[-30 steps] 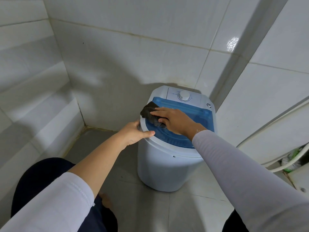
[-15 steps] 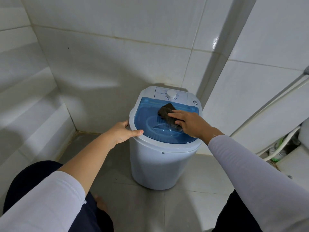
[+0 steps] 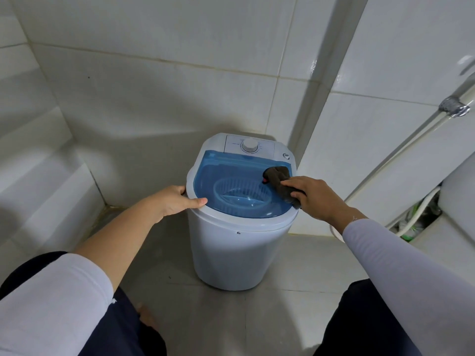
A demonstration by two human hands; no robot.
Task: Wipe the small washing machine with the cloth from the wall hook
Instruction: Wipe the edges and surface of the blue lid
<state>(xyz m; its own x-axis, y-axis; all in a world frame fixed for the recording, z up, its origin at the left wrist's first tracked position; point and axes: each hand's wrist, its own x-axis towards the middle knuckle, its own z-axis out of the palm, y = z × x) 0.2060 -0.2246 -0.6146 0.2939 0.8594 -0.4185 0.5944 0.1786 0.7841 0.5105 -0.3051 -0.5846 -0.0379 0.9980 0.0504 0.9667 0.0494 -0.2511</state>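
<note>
You have one washing machine (image 3: 239, 250) and one dark cloth (image 3: 279, 179). Your right hand (image 3: 314, 197) presses the cloth on the blue lid's (image 3: 205, 176) right side, fingers flat. Your left hand (image 3: 174, 200) grips the rim.

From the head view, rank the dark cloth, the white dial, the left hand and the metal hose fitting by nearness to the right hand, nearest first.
1. Dark cloth: under the right hand, on the lid's right side.
2. White dial: on the back panel.
3. Left hand: on the machine's left rim.
4. Metal hose fitting: on the right wall.
</note>
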